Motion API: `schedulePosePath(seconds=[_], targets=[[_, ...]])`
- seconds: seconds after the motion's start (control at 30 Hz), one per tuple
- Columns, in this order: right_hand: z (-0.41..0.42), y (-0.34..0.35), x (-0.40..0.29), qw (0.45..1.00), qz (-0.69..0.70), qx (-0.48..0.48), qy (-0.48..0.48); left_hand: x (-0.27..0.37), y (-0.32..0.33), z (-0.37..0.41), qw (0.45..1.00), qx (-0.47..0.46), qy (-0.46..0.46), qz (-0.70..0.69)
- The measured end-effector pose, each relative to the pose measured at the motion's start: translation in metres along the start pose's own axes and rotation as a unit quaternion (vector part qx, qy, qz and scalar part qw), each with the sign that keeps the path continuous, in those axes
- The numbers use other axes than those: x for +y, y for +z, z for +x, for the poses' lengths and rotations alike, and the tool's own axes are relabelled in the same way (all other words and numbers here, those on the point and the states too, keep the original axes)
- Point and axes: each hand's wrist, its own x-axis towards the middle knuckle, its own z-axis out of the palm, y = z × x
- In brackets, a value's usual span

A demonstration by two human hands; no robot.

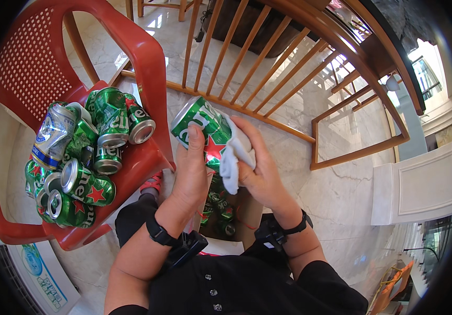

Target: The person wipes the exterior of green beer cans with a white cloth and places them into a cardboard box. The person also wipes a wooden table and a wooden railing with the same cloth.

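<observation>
My left hand (192, 169) grips a green Heineken beer can (200, 124) with a red star, held tilted in front of me. Against the can's right end, my right hand (259, 165) presses a pale grey cloth (235, 151), which hides that end. On the red plastic armchair (139, 173) at the left lies a pile of dented green beer cans (111, 114), along with a silver and blue can (54, 136). Below my hands stands an open cardboard box (249, 208) with several green cans (222, 208) inside.
A wooden railing-like frame with slats (245, 59) lies beyond my hands on the marble floor (340, 204). A white panelled piece (422, 185) stands at the right. At the lower left is a white box (39, 275) bearing writing. An orange bag (393, 285) is at the lower right.
</observation>
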Motion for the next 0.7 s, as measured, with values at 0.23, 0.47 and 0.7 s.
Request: schedulePosePath(seconds=[0.23,0.47,0.7], targets=[[0.001,-0.010,-0.010,0.997,-0.021,0.063,-0.028,0.000,0.000,-0.003,0.976,-0.057,0.108,0.182],[0.010,-0.038,-0.026,0.962,-0.204,-0.001,-0.181,0.039,-0.004,0.002,0.982,-0.131,-0.122,0.056],[0.008,-0.044,-0.011,0.997,0.026,0.042,-0.050,0.031,-0.006,-0.001,0.976,-0.193,0.022,0.095]])
